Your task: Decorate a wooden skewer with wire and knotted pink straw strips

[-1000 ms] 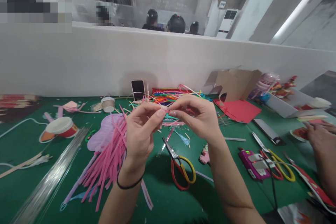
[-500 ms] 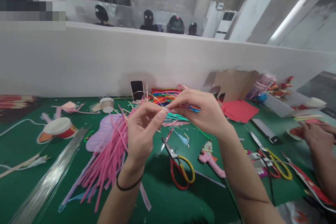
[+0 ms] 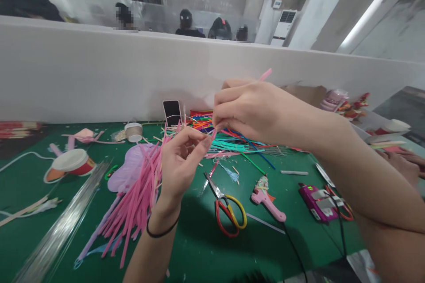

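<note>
Near the middle of the frame, the left hand [image 3: 179, 159] and right hand [image 3: 249, 109] each had a closed, pinching grip on a pink strip [image 3: 266, 74], which looked light, soft and bendy, best held near its tip.

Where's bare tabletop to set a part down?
Bare table: between the left forearm and central scissors; between the pink glue gun and purple device. Crowded: back near the white divider, with heaped colored stems; left, with pink strips.

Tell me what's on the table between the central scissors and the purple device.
In the head view, the pink glue gun, plus a thin pale strip beside it.
</note>
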The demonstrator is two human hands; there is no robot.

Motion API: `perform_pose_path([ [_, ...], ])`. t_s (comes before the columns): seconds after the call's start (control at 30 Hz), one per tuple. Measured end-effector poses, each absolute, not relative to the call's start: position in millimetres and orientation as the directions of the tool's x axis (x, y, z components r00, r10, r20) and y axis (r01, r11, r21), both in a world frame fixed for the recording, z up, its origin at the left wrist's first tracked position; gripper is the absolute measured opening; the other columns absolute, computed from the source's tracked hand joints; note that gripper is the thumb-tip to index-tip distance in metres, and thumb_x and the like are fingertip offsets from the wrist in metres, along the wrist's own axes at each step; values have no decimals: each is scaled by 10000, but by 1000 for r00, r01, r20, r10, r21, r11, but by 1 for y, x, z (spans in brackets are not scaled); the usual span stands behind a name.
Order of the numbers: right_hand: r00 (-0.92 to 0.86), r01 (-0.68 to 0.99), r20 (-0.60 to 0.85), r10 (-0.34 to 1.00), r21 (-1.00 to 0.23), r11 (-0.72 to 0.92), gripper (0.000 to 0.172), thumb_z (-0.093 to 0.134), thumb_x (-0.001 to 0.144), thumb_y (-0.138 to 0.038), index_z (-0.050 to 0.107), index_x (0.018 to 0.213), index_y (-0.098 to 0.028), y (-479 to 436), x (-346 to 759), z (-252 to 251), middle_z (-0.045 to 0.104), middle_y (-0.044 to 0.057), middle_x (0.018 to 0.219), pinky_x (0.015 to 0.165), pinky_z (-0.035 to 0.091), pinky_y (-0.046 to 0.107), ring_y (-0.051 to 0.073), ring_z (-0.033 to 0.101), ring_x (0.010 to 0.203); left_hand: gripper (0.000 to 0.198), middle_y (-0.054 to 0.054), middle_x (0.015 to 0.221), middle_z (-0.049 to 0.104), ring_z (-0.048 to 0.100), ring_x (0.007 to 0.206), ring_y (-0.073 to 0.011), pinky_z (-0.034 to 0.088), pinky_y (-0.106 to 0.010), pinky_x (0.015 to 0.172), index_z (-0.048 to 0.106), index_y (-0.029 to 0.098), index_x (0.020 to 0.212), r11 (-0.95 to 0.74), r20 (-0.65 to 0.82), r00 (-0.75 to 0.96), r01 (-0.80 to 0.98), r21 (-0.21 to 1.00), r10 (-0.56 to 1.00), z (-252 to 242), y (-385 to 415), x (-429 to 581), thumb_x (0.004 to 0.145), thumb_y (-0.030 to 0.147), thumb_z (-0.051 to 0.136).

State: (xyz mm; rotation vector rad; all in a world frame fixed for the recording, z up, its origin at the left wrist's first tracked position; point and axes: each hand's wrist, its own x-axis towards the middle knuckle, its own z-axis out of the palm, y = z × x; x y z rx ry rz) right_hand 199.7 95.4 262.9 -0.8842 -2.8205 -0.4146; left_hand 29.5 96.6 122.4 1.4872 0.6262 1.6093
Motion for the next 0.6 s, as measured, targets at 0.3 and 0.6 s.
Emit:
perform_pose_path([
  [0.3, -811, 556, 163, 562, 515, 652, 229, 440, 942, -71, 661, 907, -125, 89, 178, 261, 641, 86, 880, 717, 365, 337, 212, 527, 880, 119, 38, 640, 520, 426, 559, -78, 317, -233, 478, 646, 211, 765, -503, 509, -9, -161, 849, 861, 119, 106, 31, 834, 279, 716],
  [0.6, -821, 561, 207, 532, 462, 687, 195, 514, 978, -245, 661, 888, -155, 90, 155, 257, 668, 88, 890, 763, 386, 343, 235, 546, 945, 126, 32, 652, 535, 417, 547, -84, 311, -239, 466, 611, 204, 701, -533, 526, -84, -108, 839, 846, 119, 107, 27, 810, 179, 669],
])
